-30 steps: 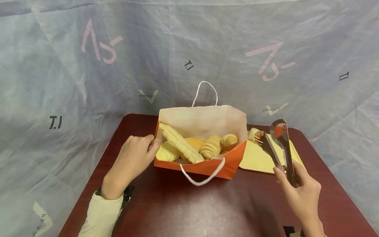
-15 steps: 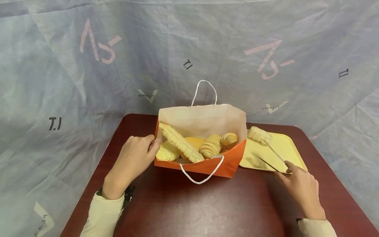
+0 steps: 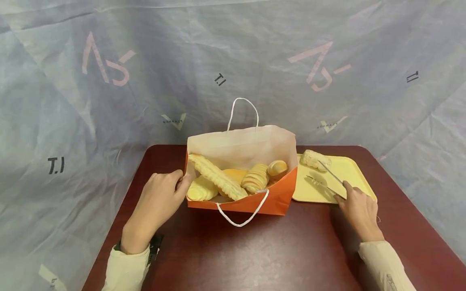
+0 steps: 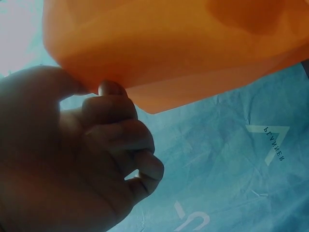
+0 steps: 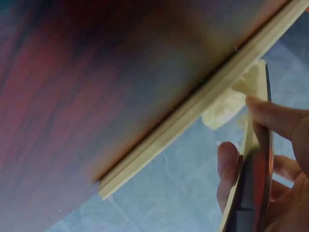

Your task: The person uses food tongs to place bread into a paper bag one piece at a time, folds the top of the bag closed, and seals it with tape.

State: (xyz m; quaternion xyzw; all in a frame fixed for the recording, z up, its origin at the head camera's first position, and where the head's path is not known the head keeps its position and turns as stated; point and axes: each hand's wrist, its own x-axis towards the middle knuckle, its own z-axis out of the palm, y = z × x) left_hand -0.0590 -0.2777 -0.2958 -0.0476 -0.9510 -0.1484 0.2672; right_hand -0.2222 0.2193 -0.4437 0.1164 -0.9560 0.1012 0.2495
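Observation:
An orange paper bag [image 3: 273, 202] with white rope handles stands in mid-table, its mouth tipped toward me. Inside lie several breads, among them a long ridged loaf [image 3: 218, 176] and a ribbed roll [image 3: 256, 178]. My left hand [image 3: 160, 202] pinches the bag's left edge between thumb and curled fingers, as the left wrist view confirms. My right hand [image 3: 359, 208] grips metal tongs [image 3: 333, 173] over the yellow tray [image 3: 342, 186]. The tongs' arms are spread; one tip reaches a pale bread piece [image 3: 315, 159] at the tray's back left, the other stands apart from it.
The dark red table [image 3: 255, 250] has rounded back corners. A grey printed cloth [image 3: 204, 52] hangs close behind it. The tray lies right beside the bag, and the white front handle [image 3: 242, 223] droops over the bag's near side.
My right hand has brought the raised tongs down over the tray to the bread piece, turning them edge-on. The left hand keeps its hold on the bag. The head view has shifted slightly.

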